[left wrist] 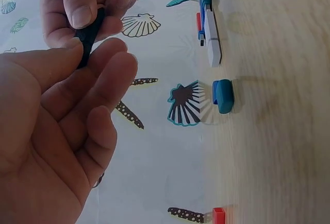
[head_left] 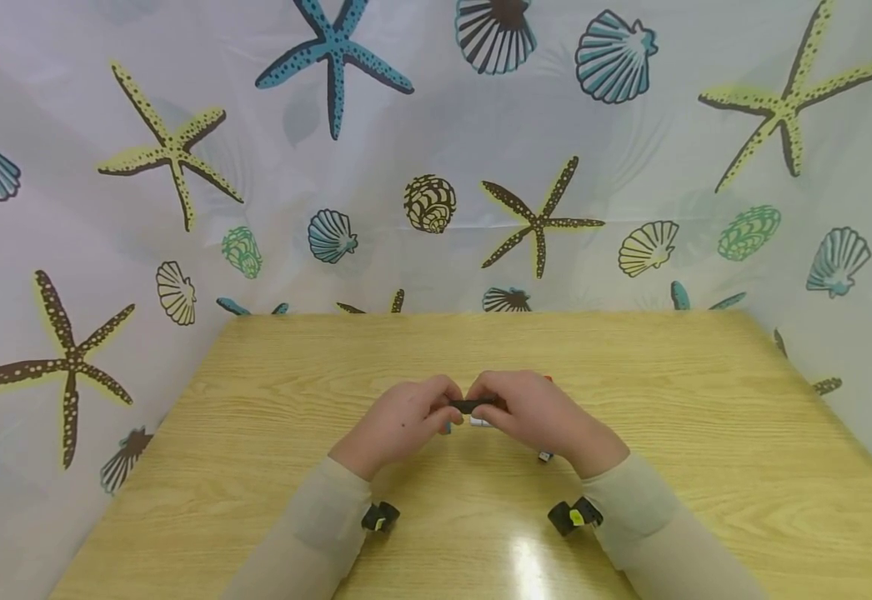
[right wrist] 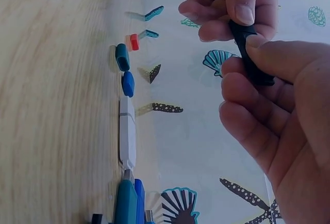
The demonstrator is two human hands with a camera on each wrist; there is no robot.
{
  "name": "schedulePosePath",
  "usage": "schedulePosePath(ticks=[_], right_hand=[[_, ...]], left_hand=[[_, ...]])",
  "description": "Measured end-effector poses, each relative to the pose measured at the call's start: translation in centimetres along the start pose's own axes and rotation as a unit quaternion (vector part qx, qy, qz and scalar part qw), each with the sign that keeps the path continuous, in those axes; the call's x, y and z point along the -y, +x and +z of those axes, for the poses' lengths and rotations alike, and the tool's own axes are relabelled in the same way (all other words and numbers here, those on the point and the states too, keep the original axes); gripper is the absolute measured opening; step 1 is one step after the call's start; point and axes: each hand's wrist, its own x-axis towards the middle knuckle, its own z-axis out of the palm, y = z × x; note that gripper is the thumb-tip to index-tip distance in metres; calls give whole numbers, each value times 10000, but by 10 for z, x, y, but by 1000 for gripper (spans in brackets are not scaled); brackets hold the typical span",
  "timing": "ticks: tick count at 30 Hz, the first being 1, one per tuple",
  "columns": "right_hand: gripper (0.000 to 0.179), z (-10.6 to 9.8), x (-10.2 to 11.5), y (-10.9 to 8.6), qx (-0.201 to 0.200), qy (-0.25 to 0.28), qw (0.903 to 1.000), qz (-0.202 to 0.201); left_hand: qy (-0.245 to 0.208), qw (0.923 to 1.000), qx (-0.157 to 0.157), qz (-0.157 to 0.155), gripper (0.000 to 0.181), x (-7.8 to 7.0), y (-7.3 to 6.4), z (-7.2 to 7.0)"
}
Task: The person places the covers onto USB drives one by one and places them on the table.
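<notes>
Above the middle of the table, both hands meet at a small flat black USB stick. My left hand pinches one end between thumb and curled fingers. The other end is pinched by my right hand. In the left wrist view the black stick is partly hidden by the fingertips; more of its length shows in the right wrist view. Beneath the hands lies a white stick. Close to it are a teal stick with a metal plug and a blue stick.
A teal cap, a blue cap and a small red piece lie on the wooden table. In the head view a metal plug shows below the right hand. A patterned sheet surrounds the table's back and sides.
</notes>
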Motion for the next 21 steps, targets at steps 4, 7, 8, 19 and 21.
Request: schedulePosePath(ticks=[4, 7, 8, 19, 21], right_hand=[[8, -1, 1, 0, 8, 22, 10000, 16], [7, -1, 1, 0, 2, 31, 10000, 21], [6, -1, 1, 0, -1, 55, 10000, 20], [5, -1, 0, 0, 115, 314, 9993, 164], [3, -1, -1, 0, 83, 293, 9994, 179]], left_hand=[[130, 9999, -56, 43, 14, -3, 0, 2], [169, 9998, -76, 69, 13, -5, 2, 4], [164, 9998, -78, 71, 13, -5, 2, 5], [-50, 10000, 38, -30, 10, -7, 4, 7], [-53, 10000, 12, -39, 10, -7, 4, 7]])
